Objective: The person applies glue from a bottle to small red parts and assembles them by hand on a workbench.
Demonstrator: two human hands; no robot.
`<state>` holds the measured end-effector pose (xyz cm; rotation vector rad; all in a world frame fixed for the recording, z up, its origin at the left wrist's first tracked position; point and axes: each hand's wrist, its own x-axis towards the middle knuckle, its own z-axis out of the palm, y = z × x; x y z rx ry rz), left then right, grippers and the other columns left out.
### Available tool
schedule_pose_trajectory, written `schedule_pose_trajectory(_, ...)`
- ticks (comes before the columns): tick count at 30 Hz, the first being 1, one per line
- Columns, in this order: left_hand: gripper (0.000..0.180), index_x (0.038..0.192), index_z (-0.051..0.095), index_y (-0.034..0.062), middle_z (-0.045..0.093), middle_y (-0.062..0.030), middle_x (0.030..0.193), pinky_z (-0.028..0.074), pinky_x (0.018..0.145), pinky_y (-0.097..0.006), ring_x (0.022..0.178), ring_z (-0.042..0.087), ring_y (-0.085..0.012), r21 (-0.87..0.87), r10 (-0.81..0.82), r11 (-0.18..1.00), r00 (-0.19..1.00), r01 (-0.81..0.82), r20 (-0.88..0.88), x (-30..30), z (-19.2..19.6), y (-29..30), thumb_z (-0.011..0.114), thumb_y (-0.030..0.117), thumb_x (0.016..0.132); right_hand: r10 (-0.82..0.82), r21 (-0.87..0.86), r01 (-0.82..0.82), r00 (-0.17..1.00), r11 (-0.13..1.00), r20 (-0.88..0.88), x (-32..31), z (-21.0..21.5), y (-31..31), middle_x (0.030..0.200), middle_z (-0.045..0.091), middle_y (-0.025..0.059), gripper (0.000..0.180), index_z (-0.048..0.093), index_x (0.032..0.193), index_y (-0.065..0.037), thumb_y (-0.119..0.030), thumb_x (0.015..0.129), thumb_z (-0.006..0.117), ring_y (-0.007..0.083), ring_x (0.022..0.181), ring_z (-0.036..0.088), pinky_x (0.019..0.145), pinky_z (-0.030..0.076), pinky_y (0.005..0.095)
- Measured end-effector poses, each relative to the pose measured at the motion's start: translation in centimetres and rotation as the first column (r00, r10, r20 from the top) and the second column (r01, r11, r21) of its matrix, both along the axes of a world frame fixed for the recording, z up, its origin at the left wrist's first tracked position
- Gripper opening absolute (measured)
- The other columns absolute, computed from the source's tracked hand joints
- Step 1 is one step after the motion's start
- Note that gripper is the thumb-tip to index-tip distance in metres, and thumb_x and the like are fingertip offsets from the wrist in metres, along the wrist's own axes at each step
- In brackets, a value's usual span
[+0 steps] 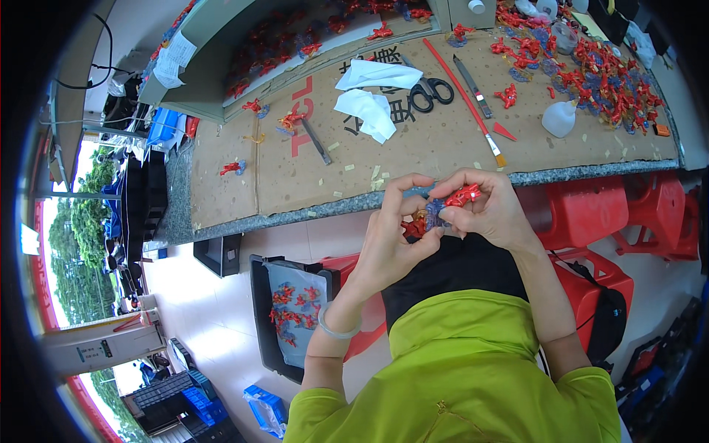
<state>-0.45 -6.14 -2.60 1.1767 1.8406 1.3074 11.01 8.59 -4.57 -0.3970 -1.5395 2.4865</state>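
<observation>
**Holding a red toy above the lap**

Gripping from both sides, the left hand [391, 236] and right hand [487, 210] meet just below the bench edge [443, 188], over the person's lap. Between them sits a small red figure [463, 196] joined to a bluish clear piece [433, 214]; a second red bit [413, 227] shows under the left thumb. The right fingers pinch the red figure from above, and the left fingers close on the clear piece and the lower red bit. Both hands are clenched on the toy; none of it rests on the bench.

On the cardboard-covered bench, well apart from the hands, lie black scissors [432, 92], white paper scraps [369, 111], a red-handled brush [465, 103], a knife [473, 87] and a white squeeze bottle [559, 118]. A heap of red figures [598, 74] fills the far right of the bench, and single ones [233, 168] lie scattered to the left.

Below the bench on the left stands a black bin [258, 310] lined with a clear bag, holding more red figures [288, 314]. Red plastic stools [591, 210] stand to the right. A pale bangle [336, 330] circles the left wrist, and the person wears a lime shirt [458, 376].
</observation>
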Motion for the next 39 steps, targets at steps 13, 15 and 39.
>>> schedule_pose_trajectory(13,0.042,0.121,0.037,0.0019,0.06,-0.0095,0.097,0.049,0.078,-0.024,0.088,0.058,-0.0109,0.24,0.072,0.943,0.844,-0.232,0.532,-0.4,-2.3,-2.5,0.053,-0.008,0.084,-0.096,-0.272,0.09,0.995,0.958,-0.01,-2.2,-0.8,-2.5,0.088,0.063,0.0066,0.028,0.058,0.109,0.005,-0.007,0.084,0.064,0.004,0.063,0.054,0.054,0.046,0.0179)
schedule_pose_trajectory(15,0.041,0.121,0.037,0.0018,0.06,-0.0097,0.099,0.048,0.079,-0.024,0.087,0.058,-0.0111,0.302,0.006,0.928,0.82,-0.218,0.573,-0.8,-2.5,-3.0,0.053,-0.007,0.084,-0.115,-0.373,0.1,0.993,0.922,-0.018,-2.2,-1.6,-2.4,0.09,0.063,0.0069,0.03,0.058,0.111,0.005,-0.009,0.085,0.063,0.0042,0.064,0.054,0.055,0.045,0.018)
schedule_pose_trajectory(39,0.036,0.121,0.036,0.0076,0.048,-0.0228,0.13,0.046,0.097,-0.044,0.122,0.05,-0.0287,0.355,-0.032,0.807,0.565,-0.472,0.825,1.1,-1.9,-3.1,0.046,0.033,0.098,-0.135,0.708,0.31,0.946,0.634,-0.294,-2.2,2.4,-3.9,0.096,0.065,0.0066,0.022,0.063,0.104,0.005,-0.004,0.084,0.065,0.013,0.083,0.061,0.071,0.049,0.025)
